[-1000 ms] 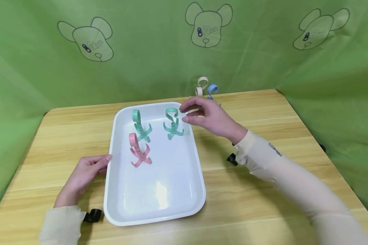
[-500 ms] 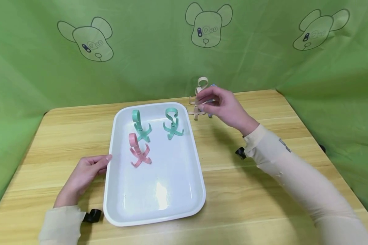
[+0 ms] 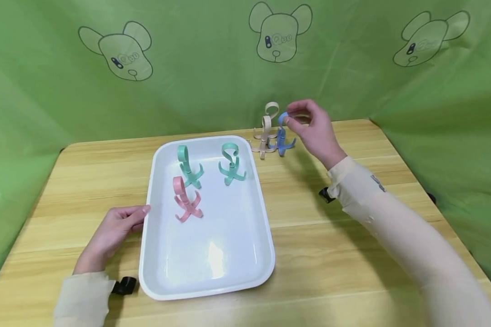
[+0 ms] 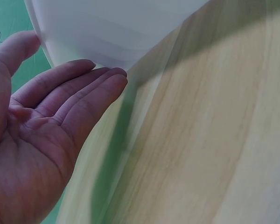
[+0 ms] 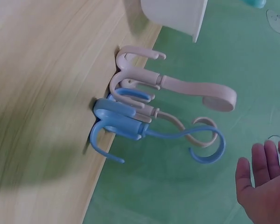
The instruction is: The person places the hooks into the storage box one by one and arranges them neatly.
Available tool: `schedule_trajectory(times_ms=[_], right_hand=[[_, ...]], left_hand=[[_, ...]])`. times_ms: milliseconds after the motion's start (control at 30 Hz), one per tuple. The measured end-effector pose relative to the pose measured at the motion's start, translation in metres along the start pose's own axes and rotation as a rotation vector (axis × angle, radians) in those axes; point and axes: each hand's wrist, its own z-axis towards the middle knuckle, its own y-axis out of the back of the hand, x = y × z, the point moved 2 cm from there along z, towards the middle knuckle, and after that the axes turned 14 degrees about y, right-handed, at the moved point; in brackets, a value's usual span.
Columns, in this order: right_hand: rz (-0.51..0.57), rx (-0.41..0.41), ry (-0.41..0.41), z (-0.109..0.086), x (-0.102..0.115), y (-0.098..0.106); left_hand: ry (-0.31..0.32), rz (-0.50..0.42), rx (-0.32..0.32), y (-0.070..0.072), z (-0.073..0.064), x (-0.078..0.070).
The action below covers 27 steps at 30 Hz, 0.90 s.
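Note:
My left hand (image 3: 120,227) holds the white tray (image 3: 144,245) at its left side, the thumb on the rim and the other fingers against the outer wall in the left wrist view. At the table's back edge stands a blue claw hook (image 3: 281,141) with a curled top, beside two beige claw hooks (image 3: 263,141). My right hand (image 3: 314,129) is at the blue hook's curl in the head view, its fingers bent loosely. In the right wrist view this hand (image 5: 266,184) shows spread fingers, apart from the blue hook (image 5: 121,122).
Two green claw hooks (image 3: 190,170) stand in the tray's far half, with a pink claw hook (image 3: 187,204) nearer on the left. A green curtain (image 3: 196,100) hangs close behind the wooden table (image 3: 311,272).
My right hand has moved right and back from the tray's far right corner, past the beige hooks, to the blue hook. My left hand and the tray stay put.

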Motion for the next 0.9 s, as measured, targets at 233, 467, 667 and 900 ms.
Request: schedule_trajectory(times_ms=[233, 467, 667, 900], right_hand=[[-0.010, -0.016, -0.030, 0.005, -0.006, 0.001], [-0.035, -0.015, -0.059, 0.008, -0.021, 0.001], [-0.099, 0.018, -0.093, 0.010, -0.041, 0.000], [-0.050, 0.011, -0.107, 0.012, -0.055, -0.005]], left_hand=[[-0.001, 0.001, 0.002, 0.000, 0.001, 0.001], [0.012, 0.005, -0.002, -0.001, 0.001, 0.001], [0.005, 0.009, 0.008, -0.001, 0.003, 0.001], [0.012, 0.003, -0.001, 0.000, 0.002, 0.001]])
